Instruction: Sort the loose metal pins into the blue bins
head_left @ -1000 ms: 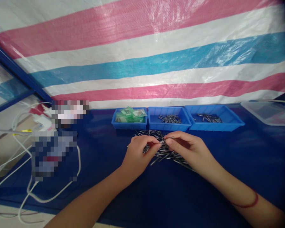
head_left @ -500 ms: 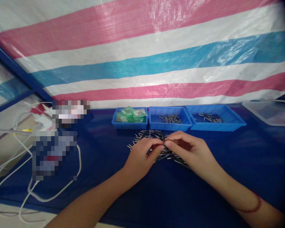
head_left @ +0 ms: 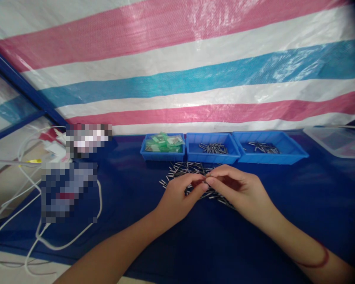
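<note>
Over a loose pile of thin metal pins [head_left: 183, 169] on the dark blue table, my two hands meet fingertip to fingertip. My left hand [head_left: 182, 193] is closed in a pinch, thumb against fingers. Facing it, my right hand [head_left: 239, 185] pinches in the same way, its thumb tip touching near the left fingertips. Whatever lies between the fingers is too small and covered to make out. Part of the pile is hidden behind both hands.
Behind the pile stand three blue bins: one with green-and-clear packets [head_left: 164, 142], a middle bin [head_left: 195, 154] and a right bin [head_left: 290, 148], both with metal pins. A clear plastic lid [head_left: 331, 140] lies far right. White cables [head_left: 99, 197] run along the left.
Both hands stay pinched together over the pile, with only a slight shift of the fingers. The whole view has moved a few pixels.
</note>
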### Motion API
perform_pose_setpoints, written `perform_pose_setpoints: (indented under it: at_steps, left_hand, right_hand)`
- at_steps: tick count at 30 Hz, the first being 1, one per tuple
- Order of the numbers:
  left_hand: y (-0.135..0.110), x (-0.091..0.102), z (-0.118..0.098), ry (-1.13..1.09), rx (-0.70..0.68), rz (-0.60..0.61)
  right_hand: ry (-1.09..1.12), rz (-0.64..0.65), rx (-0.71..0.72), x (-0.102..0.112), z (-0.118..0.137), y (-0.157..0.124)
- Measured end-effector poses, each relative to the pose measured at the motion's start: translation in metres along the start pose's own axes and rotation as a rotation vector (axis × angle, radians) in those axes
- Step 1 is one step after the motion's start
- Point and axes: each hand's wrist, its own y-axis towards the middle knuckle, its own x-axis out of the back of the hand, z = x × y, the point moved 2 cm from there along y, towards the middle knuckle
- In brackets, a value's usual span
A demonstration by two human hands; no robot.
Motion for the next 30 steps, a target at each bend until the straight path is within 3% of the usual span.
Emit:
perform_pose_setpoints:
  at_steps: [4, 14, 18, 20, 23, 26, 30]
  left_hand:
    - [0.000, -0.001, 0.000, 0.010, 0.007, 0.024]
    - [0.000, 0.008, -0.002, 0.038, -0.013, -0.133]
    - [0.000, 0.008, -0.002, 0.031, -0.010, -0.133]
    - [0.000, 0.008, -0.002, 0.038, -0.007, -0.119]
    - [0.000, 0.008, -0.001, 0.111, -0.032, -0.083]
    - [0.000, 0.007, 0.000, 0.250, -0.118, -0.026]
    - [-0.001, 0.003, 0.002, 0.396, -0.237, 0.047]
  right_hand:
    - [-0.101, 0.068, 0.109, 0.000, 0.004, -0.003]
    - [-0.320, 0.092, 0.236, 0.003, 0.007, -0.001]
    - [-0.293, 0.118, 0.172, 0.000, 0.005, 0.000]
    - [-0.185, 0.041, 0.024, 0.005, 0.000, 0.003]
    - [0.098, -0.200, -0.203, 0.024, -0.010, 0.014]
    - [0.405, -0.418, -0.293, 0.056, -0.022, 0.026]
    - [0.611, -0.525, -0.382, 0.091, -0.035, 0.038]
